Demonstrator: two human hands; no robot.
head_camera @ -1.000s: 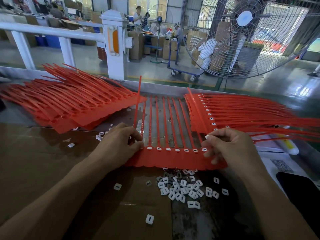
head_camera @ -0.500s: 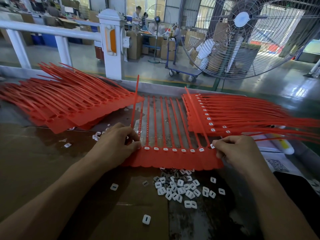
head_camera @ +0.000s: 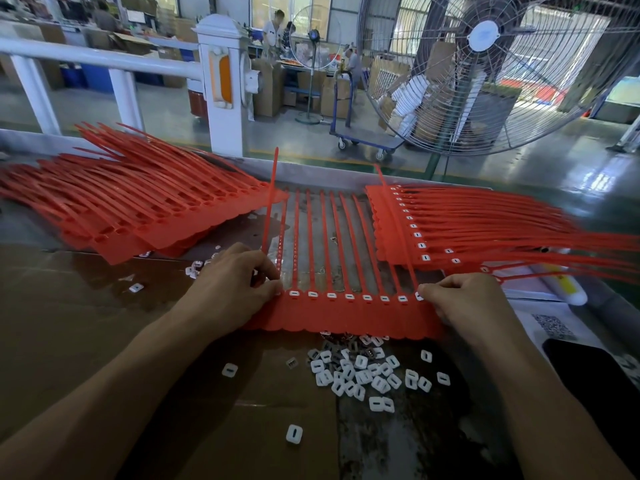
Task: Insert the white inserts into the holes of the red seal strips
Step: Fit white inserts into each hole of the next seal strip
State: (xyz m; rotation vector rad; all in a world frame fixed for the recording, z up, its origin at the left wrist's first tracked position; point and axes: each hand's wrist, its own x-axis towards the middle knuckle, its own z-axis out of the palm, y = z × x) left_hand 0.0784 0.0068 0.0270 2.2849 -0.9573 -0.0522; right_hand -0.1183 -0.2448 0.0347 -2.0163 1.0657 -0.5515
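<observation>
A second ago the right hand was still bunched just off the right end of the comb; now its fingertips sit on the last white insert of the row, so by my reading the row of holes is filled or one press short of it, though the leftmost hole is hidden under the other hand. Far left, a fanned pile of red strips (head_camera: 138, 206) with open holes lies on the table, probably stock not yet fitted. The left hand (head_camera: 235, 289) has stayed put: fingers curled, thumb and fingertips pinching the left end of the red seal strip (head_camera: 346, 317), one tail rising upright just behind its knuckles; whether it also holds an insert I cannot tell. The strip lies flat in the middle of the table, tails pointing away, a line of seated inserts (head_camera: 348, 296) along its band. Below it a heap of loose white inserts (head_camera: 360, 374) lies on the cardboard (head_camera: 69, 323), with strays scattered nearby. The right hand (head_camera: 464, 303) is curled narrow, fingertips pressing on the rightmost insert at the strip's right end. Just beyond, a stack of fitted strips (head_camera: 467, 226) shows its own white inserts.
</observation>
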